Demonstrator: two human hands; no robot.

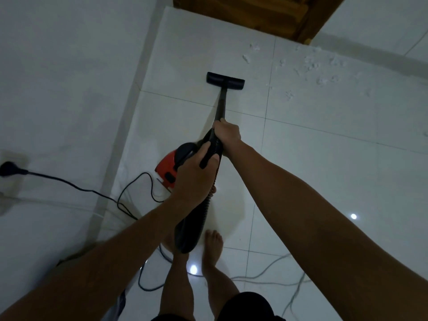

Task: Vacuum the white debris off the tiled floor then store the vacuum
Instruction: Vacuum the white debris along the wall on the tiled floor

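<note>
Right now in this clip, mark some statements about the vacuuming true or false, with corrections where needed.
1. Both hands grip the vacuum hose and wand: left hand, right hand. True.
2. The floor nozzle sits on top of the white debris. False: the debris lies to its right, apart from it.
3. The plug is in a wall socket. True.
4. The vacuum body is blue. False: it is red and black.
5. The person wears shoes. False: a bare foot shows.
</note>
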